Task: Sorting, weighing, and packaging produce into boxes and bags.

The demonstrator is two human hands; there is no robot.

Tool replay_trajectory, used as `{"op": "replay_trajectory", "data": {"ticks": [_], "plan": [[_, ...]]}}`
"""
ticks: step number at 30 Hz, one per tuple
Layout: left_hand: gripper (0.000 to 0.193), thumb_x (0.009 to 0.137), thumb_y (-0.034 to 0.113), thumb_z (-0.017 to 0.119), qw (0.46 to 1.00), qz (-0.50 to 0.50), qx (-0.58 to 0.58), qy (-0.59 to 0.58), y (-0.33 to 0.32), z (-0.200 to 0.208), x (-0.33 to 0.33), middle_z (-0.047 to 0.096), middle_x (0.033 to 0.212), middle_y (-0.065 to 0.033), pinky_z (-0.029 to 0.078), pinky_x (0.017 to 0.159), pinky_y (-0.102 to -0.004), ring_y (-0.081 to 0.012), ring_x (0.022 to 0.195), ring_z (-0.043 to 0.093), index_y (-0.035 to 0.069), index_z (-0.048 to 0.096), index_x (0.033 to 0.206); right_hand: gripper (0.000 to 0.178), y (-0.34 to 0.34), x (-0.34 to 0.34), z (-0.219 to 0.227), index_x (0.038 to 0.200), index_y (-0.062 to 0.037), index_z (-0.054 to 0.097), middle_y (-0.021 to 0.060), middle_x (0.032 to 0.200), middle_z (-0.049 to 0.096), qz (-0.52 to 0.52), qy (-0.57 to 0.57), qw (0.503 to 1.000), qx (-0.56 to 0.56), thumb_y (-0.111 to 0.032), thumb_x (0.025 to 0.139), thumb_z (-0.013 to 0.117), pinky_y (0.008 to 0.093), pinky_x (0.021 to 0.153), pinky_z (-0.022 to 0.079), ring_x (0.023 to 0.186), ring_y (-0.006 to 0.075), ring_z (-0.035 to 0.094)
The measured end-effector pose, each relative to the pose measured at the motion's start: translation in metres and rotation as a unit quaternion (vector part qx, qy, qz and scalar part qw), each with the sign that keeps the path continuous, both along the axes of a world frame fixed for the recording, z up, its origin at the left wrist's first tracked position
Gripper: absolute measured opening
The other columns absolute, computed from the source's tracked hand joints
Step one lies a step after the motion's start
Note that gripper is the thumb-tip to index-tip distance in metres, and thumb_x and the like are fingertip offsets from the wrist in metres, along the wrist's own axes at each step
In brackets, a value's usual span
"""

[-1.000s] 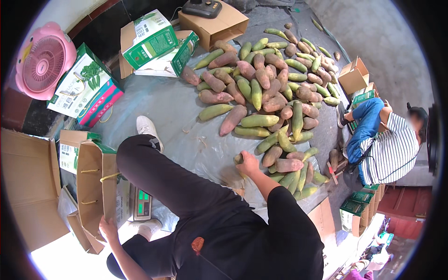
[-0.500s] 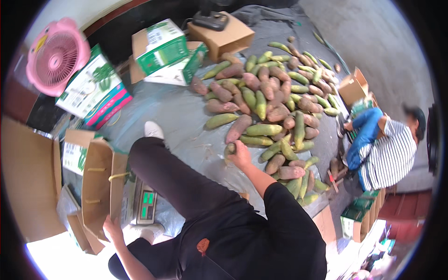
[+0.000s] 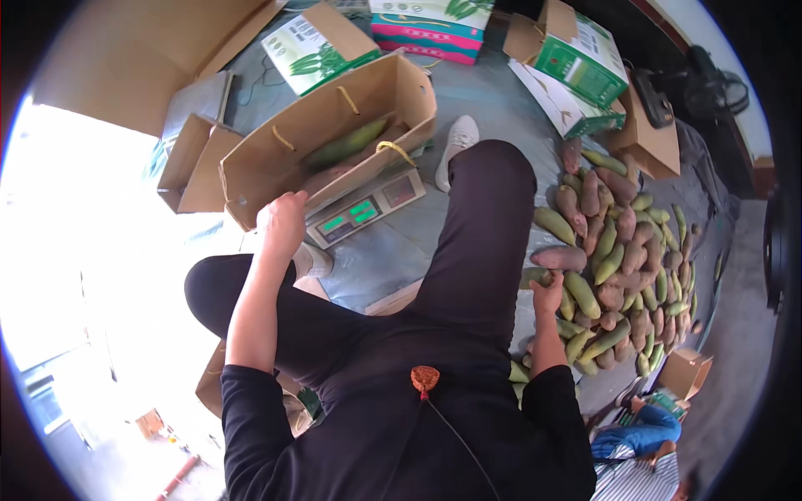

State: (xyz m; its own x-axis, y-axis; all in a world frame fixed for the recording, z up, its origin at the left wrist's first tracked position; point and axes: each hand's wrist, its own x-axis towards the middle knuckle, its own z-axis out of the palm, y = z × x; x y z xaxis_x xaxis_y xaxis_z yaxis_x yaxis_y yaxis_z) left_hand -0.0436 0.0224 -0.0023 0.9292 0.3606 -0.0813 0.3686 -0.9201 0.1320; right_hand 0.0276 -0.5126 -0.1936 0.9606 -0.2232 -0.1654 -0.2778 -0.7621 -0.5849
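My left hand [image 3: 282,221] is closed on the near rim of a brown cardboard box [image 3: 263,171] with yellow cord handles. Inside that box lie a long green radish [image 3: 347,144] and pinkish-brown roots partly in shadow. The box rests on a digital scale [image 3: 368,209] with lit green displays. To the right, my right hand [image 3: 547,292] grips a green radish [image 3: 535,275] at the edge of a large heap, beside a pinkish root [image 3: 560,258]. My fingers and palm hide part of the held radish.
The heap of green and reddish roots [image 3: 631,250] spreads over a grey sheet. Printed cartons [image 3: 581,63] stand at the back, and a black fan [image 3: 710,88] is at the far right. Another person in a striped shirt [image 3: 639,480] sits at lower right.
My view has swung left, so the box and scale now sit nearer the middle and the heap farther right. My left hand stays on the box rim, and my right still holds the radish.
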Motion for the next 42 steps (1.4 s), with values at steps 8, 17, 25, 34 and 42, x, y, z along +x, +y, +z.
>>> {"op": "replay_trajectory", "data": {"ticks": [8,17,25,34,42], "plan": [[0.016,0.074,0.0,0.055,0.995,0.002,0.016,0.096,0.004,0.01,0.0,0.062,0.086,-0.0125,0.051,0.071,-0.0407,-0.0316,0.086,0.063,0.008,0.061,0.087,0.051,0.02,0.079,0.061,0.112,0.0012,0.047,0.0093,0.102,0.055,0.064,-0.097,0.985,0.124,-0.004,0.069,0.073,0.0322,0.082,0.045,0.096,0.0205,0.053],[0.014,0.075,0.002,0.056,0.996,-0.002,0.017,0.086,0.005,0.003,-0.005,0.063,0.086,-0.0125,0.052,0.07,-0.0384,-0.0289,0.084,0.064,0.007,0.059,0.087,0.051,0.189,0.165,0.287,0.12,0.0,0.043,0.0092,0.112,0.051,0.218,-0.212,0.883,0.357,0.003,0.075,0.067,0.0292,0.09,0.043,0.103,0.0168,0.052],[0.013,0.074,0.003,0.056,0.996,-0.012,0.016,0.081,0.004,0.004,-0.006,0.063,0.084,-0.0112,0.053,0.07,-0.0367,-0.0269,0.084,0.064,0.007,0.059,0.086,0.046,0.334,0.166,0.304,0.108,-0.0053,0.051,0.0053,0.098,0.058,0.415,-0.136,0.825,0.358,-0.004,0.068,0.074,0.0278,0.075,0.049,0.087,0.014,0.057],[0.017,0.069,-0.002,0.056,0.998,-0.006,-0.013,0.057,0.006,0.001,-0.009,0.062,0.082,-0.0129,0.051,0.071,-0.0381,-0.03,0.083,0.063,0.006,0.059,0.083,0.046,0.425,0.126,0.233,0.105,-0.0086,0.052,0.0127,0.1,0.061,0.545,-0.149,0.819,0.104,-0.018,0.065,0.074,0.0399,0.076,0.048,0.091,0.0311,0.06],[0.023,0.076,0.002,0.056,0.988,-0.005,0.026,0.149,0.011,-0.008,0.009,0.064,0.09,-0.0104,0.053,0.072,-0.0367,-0.026,0.087,0.064,0.012,0.059,0.097,0.024,0.499,0.073,0.222,0.091,-0.0139,0.06,0.0105,0.091,0.061,0.615,-0.286,0.734,-0.038,-0.023,0.069,0.067,0.047,0.067,0.047,0.089,0.0307,0.061]]}}
